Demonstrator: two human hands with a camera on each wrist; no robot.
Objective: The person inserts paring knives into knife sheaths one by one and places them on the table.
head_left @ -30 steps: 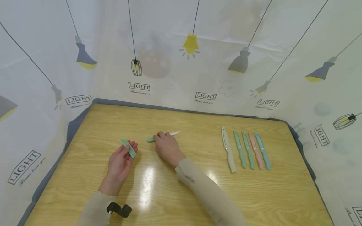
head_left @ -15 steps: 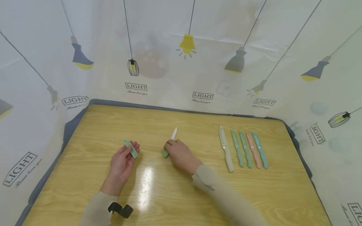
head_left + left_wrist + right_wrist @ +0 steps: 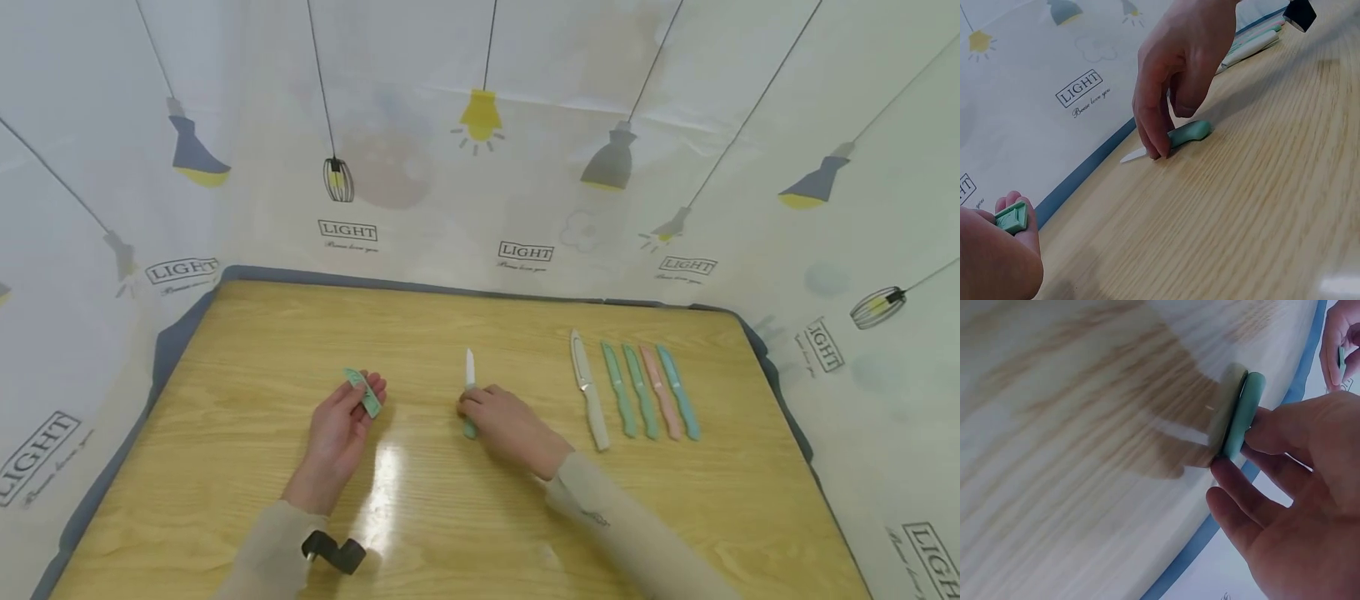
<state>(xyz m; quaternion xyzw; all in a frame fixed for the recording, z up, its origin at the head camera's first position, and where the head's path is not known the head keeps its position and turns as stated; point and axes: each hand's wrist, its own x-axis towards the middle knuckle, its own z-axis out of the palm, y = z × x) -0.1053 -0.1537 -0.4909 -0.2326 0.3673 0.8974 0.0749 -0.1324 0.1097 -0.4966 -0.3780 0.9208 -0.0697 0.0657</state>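
A small paring knife [image 3: 470,367] with a white blade and a green handle lies on the wooden table, its blade pointing to the far side. My right hand [image 3: 513,425] pinches its handle between thumb and fingers; the right wrist view shows the green handle [image 3: 1247,409] at the fingertips, against the tabletop. To the left, my left hand [image 3: 337,442] is palm up above the table and holds a small green blade cover [image 3: 363,392] between thumb and fingers. In the left wrist view the cover [image 3: 1013,217] shows a recessed end.
On the right lies a row of knives: a larger cream-handled knife [image 3: 590,390], two green knives [image 3: 618,390], a pink knife [image 3: 660,392] and a blue knife [image 3: 678,392]. A printed curtain [image 3: 420,242] surrounds the table [image 3: 300,317] at the back and sides.
My right hand has moved right and nearer with the paring knife, turning it from lying sideways to pointing away. My left hand still holds the cover.
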